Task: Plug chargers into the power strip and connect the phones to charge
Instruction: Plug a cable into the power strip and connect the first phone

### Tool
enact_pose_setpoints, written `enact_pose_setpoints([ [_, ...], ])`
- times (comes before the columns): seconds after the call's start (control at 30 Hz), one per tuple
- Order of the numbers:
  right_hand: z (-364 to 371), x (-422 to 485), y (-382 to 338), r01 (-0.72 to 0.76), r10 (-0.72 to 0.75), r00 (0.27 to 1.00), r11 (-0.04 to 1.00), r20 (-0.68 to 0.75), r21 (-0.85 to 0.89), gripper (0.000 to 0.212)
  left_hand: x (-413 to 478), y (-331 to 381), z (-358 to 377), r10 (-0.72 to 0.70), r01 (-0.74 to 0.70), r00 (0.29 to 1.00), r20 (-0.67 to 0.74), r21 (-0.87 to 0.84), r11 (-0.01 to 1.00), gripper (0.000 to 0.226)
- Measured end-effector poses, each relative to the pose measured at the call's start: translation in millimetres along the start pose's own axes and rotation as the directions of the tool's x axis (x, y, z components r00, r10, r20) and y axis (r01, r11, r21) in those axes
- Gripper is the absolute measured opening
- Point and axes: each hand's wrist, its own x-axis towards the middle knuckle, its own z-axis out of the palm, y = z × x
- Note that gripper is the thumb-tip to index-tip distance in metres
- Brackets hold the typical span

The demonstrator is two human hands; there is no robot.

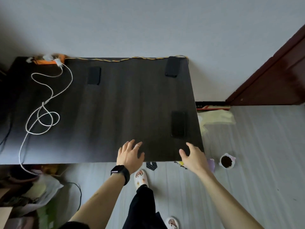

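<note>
An orange power strip (49, 61) lies at the far left corner of a dark worktop (125, 103), against the wall. A white charger (58, 61) sits at its right end; the blur hides whether it is fully plugged in. From it a white cable (44, 116) runs toward the person in loose loops down the worktop's left side, then drops over the near edge.

Three dark phones lie flat and well apart, none touching the cable. The left phone (94, 76) is near the far edge, the far phone (172, 66) at the far right corner, and the near phone (178, 124) by the right edge.

The left hand (130, 154), with a black watch (119, 170) on its wrist, is over the near edge, its grip apart and empty. The right hand (193, 157) is at the near right corner, just short of the near phone, its grip also apart and empty.

A yellow cord (115, 60) runs along the far edge. On the floor to the right stands a white cup (227, 161).
</note>
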Motion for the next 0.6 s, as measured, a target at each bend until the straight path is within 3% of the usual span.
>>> enact_pose_setpoints([
  [0.23, 14.9, 96.7, -54.0, -0.299, 0.304, 0.953, 0.944, -0.011, 0.139, 0.088, 76.6, -25.9, -0.4, 0.022, -0.058, 0.969, 0.244, 0.14, 0.989, 0.073],
  [0.43, 21.8, 131.9, -76.5, -0.432, 0.446, 0.888, 0.892, -0.109, 0.133, 0.086, 77.6, -45.0, 6.9, 0.033, -0.091, 0.953, 0.3, 0.182, 0.979, 0.079],
  [0.6, 25.9, 137.8, -67.5, -0.517, 0.527, 0.849, 0.812, 0.04, 0.271, 0.102, 80.3, -48.5, 5.4, 0.038, -0.1, 0.94, 0.338, 0.169, 0.981, 0.077],
])
